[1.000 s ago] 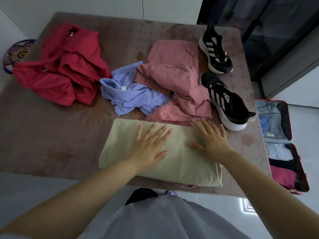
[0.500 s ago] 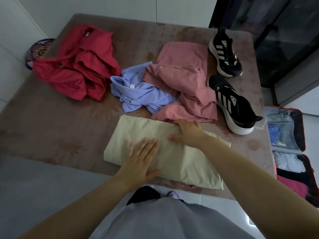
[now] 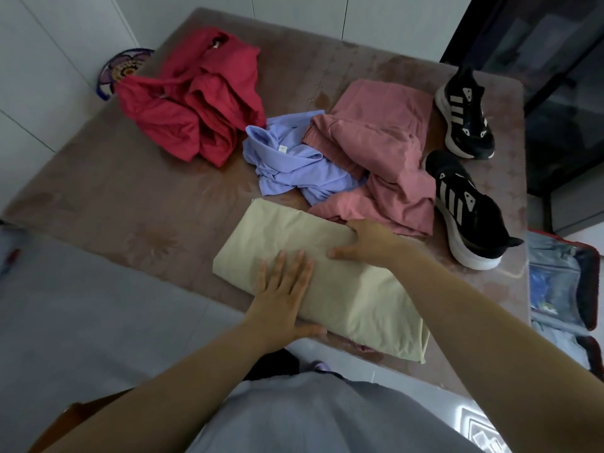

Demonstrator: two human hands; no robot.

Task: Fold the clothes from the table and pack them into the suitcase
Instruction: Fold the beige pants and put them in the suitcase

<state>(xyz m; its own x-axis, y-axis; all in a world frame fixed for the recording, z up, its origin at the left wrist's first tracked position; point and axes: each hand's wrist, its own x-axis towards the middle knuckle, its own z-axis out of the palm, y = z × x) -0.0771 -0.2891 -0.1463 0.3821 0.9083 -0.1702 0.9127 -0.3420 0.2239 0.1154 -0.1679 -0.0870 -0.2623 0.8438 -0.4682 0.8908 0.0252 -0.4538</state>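
Your beige garment (image 3: pixel 359 299) lies folded into a long, flat packet along the near edge of the bench (image 3: pixel 130 197). It looks like thin, soft cloth: light, limp and with no stiffness of its own, so the layers will probably slide apart or sag open if you lift it by one end.

Your left hand (image 3: pixel 284 289) lies flat on top near the middle, fingers straight, pressing the layers down. Your right hand (image 3: pixel 369 241) is at the far edge, with its fingers curled over the fold and the thumb on the upper face — a grip on the cloth rather than a press.

For the next fold, take the doubled edge rather than a loose corner. To carry it, I'd put a palm under each end so that the packet stays flat.

Just beyond the packet, the pink garment (image 3: pixel 376 152) nearly touches your right hand, so mind that you don't drag it along. The lilac shirt (image 3: pixel 294 165) sits crumpled beside it and the red garment (image 3: pixel 196 103) is heaped farther left; none of the three is folded yet. The nearer black sneaker (image 3: pixel 467 214) and the farther black sneaker (image 3: pixel 467 119) stand at the right of the bench. The suitcase (image 3: pixel 593 289) lies open on the floor past that side — a short carry.
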